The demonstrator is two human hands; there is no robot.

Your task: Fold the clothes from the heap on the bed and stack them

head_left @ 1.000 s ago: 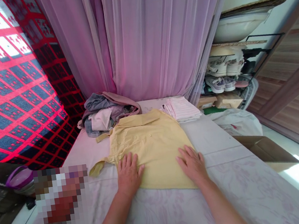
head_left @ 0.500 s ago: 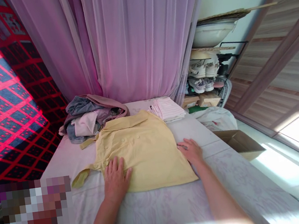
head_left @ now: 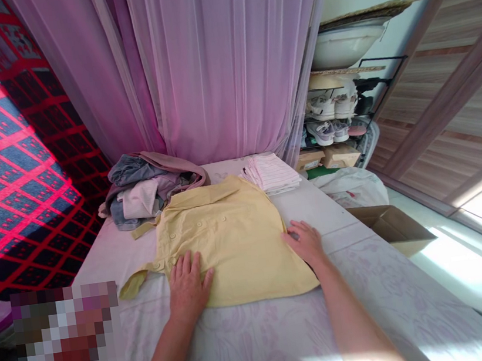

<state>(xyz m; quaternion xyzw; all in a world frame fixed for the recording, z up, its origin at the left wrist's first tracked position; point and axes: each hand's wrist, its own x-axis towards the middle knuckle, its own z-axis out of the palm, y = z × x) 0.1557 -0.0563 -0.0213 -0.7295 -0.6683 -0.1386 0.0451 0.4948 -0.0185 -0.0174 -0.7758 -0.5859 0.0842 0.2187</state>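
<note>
Pink curtains (head_left: pixel 207 60) hang behind a flowery sheet (head_left: pixel 254 344). My yellow shirt (head_left: pixel 227 247) lies flat on it. My hands are apart: my left hand (head_left: pixel 188 288) presses down flat on the shirt, and my right hand (head_left: pixel 305 243) touches its edge.

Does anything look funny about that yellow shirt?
Yes, a little! The yellow shirt looks lopsided. Its sleeve sticks out to the left, past the left hand, and a narrow yellow strip pokes out below the collar. No sleeve shows on the other side, so it looks uneven.
</note>
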